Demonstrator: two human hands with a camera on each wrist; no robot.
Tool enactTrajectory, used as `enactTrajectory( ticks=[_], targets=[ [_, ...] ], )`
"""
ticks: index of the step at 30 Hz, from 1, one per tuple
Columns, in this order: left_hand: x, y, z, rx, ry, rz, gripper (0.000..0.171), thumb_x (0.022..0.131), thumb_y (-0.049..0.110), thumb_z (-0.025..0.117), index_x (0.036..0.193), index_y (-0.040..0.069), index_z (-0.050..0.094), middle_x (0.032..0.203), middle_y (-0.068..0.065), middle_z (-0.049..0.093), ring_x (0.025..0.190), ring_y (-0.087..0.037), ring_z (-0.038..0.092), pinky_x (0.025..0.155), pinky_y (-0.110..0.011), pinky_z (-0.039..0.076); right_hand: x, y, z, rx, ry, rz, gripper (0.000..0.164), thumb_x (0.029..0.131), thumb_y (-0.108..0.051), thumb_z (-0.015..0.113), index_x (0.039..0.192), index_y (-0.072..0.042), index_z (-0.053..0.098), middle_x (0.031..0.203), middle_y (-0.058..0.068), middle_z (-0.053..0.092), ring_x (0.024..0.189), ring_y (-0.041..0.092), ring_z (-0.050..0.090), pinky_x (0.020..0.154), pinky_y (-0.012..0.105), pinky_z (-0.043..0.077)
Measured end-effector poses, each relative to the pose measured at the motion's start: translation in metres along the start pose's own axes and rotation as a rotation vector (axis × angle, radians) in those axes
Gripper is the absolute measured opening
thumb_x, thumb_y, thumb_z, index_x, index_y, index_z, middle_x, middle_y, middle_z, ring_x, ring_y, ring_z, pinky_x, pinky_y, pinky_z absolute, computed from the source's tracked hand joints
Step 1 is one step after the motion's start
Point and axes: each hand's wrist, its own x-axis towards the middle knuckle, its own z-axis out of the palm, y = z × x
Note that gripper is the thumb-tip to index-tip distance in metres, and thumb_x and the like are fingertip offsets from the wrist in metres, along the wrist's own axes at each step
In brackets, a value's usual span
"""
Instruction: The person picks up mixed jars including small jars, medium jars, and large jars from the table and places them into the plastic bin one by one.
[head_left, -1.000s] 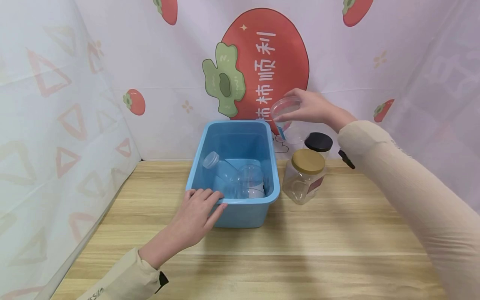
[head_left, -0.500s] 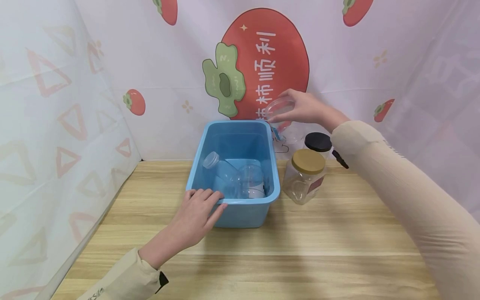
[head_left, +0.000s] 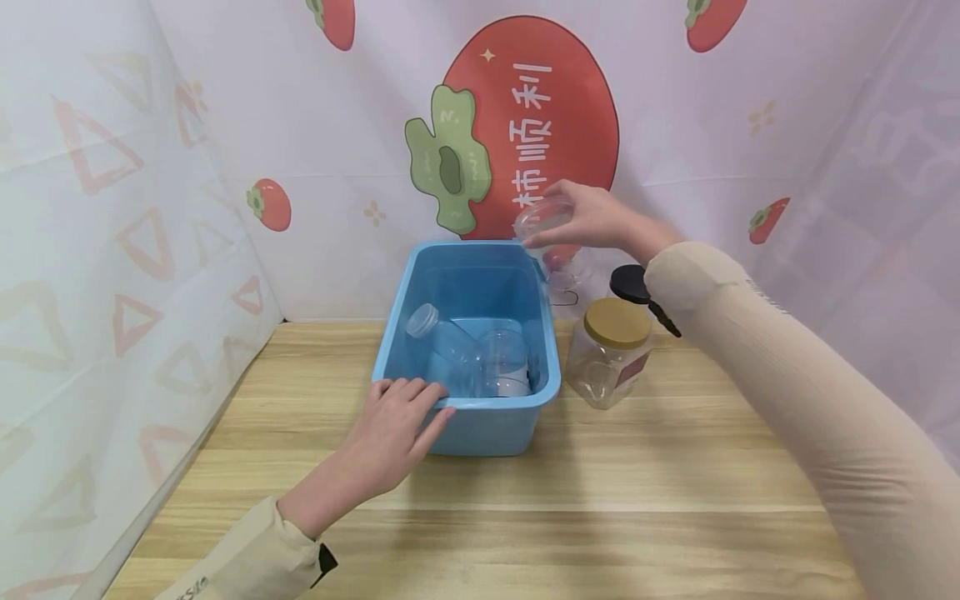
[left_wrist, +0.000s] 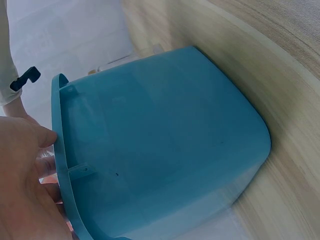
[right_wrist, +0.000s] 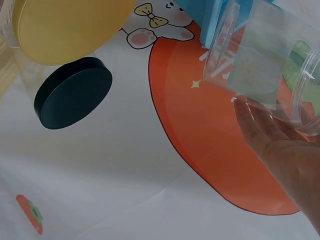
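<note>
My left hand [head_left: 390, 429] grips the near rim of a blue plastic tub [head_left: 506, 403], fingers over the edge and thumb on the outer face. In the left wrist view the tub's outer wall [left_wrist: 160, 135] fills most of the picture. Above the tub's far right corner, my right hand [head_left: 596, 220] holds a clear plastic jar [head_left: 542, 221] near its top, with a pale label panel [right_wrist: 262, 60] on the side. A clear bottle [head_left: 450, 337] leans inside the tub, beside another clear jar [head_left: 504, 354].
Right of the tub stands a clear jar with a gold lid [head_left: 617, 323]. Behind it, a black lid [head_left: 628, 283] tops another jar, partly covered by the right sleeve. A printed cloth [head_left: 337, 100] hangs behind the wooden table [head_left: 637, 500].
My right hand has carried the clear jar left, from above the lidded jars to the tub's right edge, tilting it slightly. The left hand stays on the rim.
</note>
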Motion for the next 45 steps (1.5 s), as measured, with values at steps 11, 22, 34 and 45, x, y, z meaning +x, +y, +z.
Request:
enactTrajectory(
  ticks=[11, 22, 34, 45],
  targets=[
    [-0.001, 0.0, 0.0, -0.007, 0.006, 0.005, 0.022, 0.108, 0.028, 0.063, 0.119, 0.011, 0.07, 0.104, -0.001, 0.071, 0.101, -0.025, 0.065, 0.096, -0.055, 0.044, 0.007, -0.009, 0.007, 0.014, -0.009, -0.016, 0.099, 0.088, -0.05, 0.08, 0.164, -0.012, 0.031, 0.161, 0.017, 0.042, 0.147, 0.037, 0.038, 0.112, 0.059, 0.046],
    [0.0, -0.001, 0.001, -0.003, 0.003, -0.001, 0.023, 0.108, 0.028, 0.062, 0.121, 0.011, 0.07, 0.108, -0.002, 0.073, 0.103, -0.025, 0.065, 0.097, -0.056, 0.044, 0.015, -0.016, 0.018, 0.023, -0.008, -0.027, 0.096, 0.087, -0.05, 0.081, 0.163, -0.014, 0.034, 0.161, 0.016, 0.043, 0.147, 0.036, 0.04, 0.112, 0.059, 0.046],
    [0.0, 0.0, 0.001, -0.006, 0.009, -0.001, 0.023, 0.108, 0.028, 0.062, 0.12, 0.01, 0.071, 0.107, -0.002, 0.072, 0.102, -0.025, 0.065, 0.097, -0.056, 0.044, 0.018, -0.022, 0.031, 0.048, 0.006, -0.036, 0.097, 0.084, -0.051, 0.084, 0.16, -0.013, 0.037, 0.16, 0.013, 0.046, 0.145, 0.035, 0.044, 0.111, 0.056, 0.048],
    [-0.001, -0.001, 0.002, 0.002, 0.024, 0.009, 0.023, 0.108, 0.028, 0.063, 0.12, 0.01, 0.071, 0.107, -0.002, 0.073, 0.103, -0.025, 0.065, 0.096, -0.056, 0.044, 0.024, -0.027, 0.039, 0.036, -0.002, -0.045, 0.096, 0.085, -0.051, 0.083, 0.16, -0.013, 0.037, 0.159, 0.013, 0.046, 0.145, 0.034, 0.044, 0.112, 0.057, 0.047]
  ],
)
